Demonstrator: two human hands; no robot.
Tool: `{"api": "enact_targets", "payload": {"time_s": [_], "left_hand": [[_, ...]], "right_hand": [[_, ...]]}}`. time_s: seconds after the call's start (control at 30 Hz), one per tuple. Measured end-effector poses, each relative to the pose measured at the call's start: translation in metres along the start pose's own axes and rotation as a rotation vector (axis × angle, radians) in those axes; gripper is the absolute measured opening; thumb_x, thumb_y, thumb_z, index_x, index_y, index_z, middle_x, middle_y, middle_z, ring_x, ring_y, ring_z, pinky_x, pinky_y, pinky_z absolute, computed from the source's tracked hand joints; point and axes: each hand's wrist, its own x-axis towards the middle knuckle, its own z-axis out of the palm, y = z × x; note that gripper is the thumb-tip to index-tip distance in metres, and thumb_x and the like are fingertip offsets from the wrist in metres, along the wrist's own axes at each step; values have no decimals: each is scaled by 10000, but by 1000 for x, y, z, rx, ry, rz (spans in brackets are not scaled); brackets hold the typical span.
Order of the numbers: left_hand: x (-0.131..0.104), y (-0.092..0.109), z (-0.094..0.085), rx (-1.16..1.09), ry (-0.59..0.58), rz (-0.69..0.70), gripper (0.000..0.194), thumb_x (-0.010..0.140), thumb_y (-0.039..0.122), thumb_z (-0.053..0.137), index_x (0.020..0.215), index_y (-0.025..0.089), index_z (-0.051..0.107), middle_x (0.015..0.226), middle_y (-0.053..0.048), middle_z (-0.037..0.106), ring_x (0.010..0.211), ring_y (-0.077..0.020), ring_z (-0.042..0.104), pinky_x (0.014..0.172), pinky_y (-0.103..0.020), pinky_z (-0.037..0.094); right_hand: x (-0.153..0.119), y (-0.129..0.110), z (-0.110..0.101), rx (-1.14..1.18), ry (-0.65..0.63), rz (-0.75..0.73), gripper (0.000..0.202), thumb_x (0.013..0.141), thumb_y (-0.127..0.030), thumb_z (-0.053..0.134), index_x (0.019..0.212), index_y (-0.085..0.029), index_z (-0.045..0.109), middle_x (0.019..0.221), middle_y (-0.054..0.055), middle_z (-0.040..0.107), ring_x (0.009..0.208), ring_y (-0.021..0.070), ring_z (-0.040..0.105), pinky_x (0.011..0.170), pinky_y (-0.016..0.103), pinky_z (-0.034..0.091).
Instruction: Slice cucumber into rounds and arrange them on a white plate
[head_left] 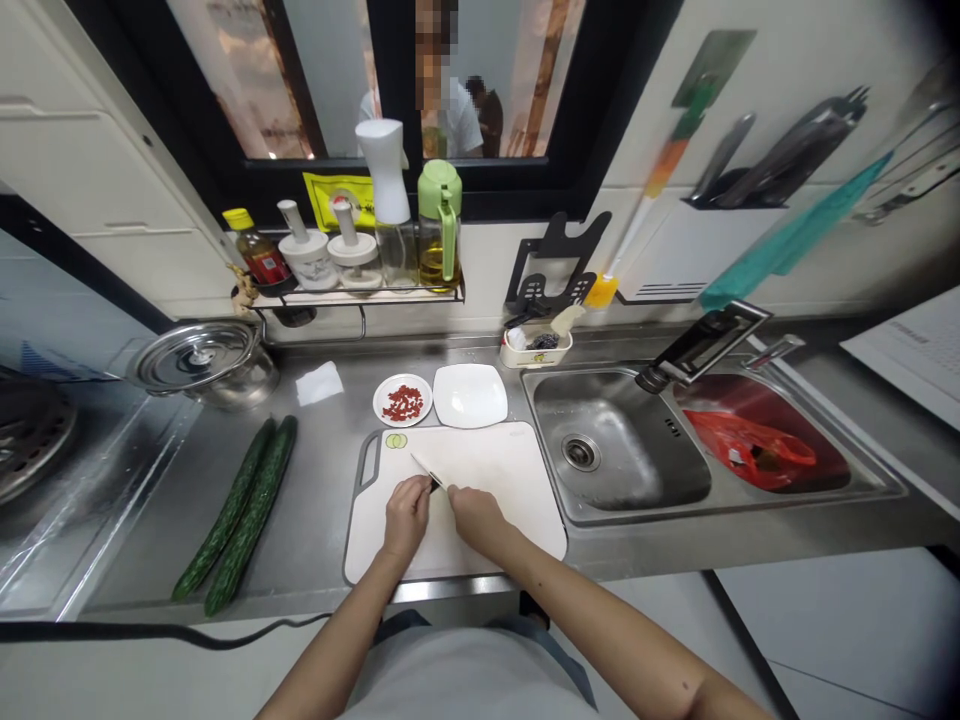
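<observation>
My right hand [480,520] is closed around the handle of a knife [424,468]. The blade points up and left over a white cutting board [495,460] with a grey rim. Close beside it, my left hand [407,515] has its fingers pressed together near the blade. A small dark bit shows between the two hands, too small to name. Thin cucumber slices [395,440] lie at the board's upper left corner. Behind the board stand a white plate with chopped red pieces [405,402] and a squarish white plate [470,394].
Two whole cucumbers [251,510] lie left of the board, near a lidded steel pot [201,358] and a folded white cloth or tissue [319,383]. A double sink [622,440] is at right, with a red plastic bag [750,450]. Above hangs a condiment rack [360,297].
</observation>
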Motion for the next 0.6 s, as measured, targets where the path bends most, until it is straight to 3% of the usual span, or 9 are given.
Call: {"api": "enact_targets", "payload": {"time_s": [0.3, 0.6], "left_hand": [[0, -1, 0, 16, -1, 10, 200, 887, 198, 449, 910, 193, 648, 938, -70, 679, 885, -185, 620, 799, -348, 514], [0, -2, 1, -4, 2, -7, 197, 887, 200, 452, 896, 192, 648, 941, -72, 680, 879, -178, 621, 809, -344, 508]], "right_hand": [[10, -6, -5, 17, -17, 21, 271, 878, -96, 341, 1059, -131, 540, 902, 113, 669, 901, 198, 647, 734, 284, 467], [4, -1, 1, 16, 7, 1, 282, 867, -86, 336, 1053, -128, 545, 884, 117, 667, 881, 209, 647, 729, 298, 471]]}}
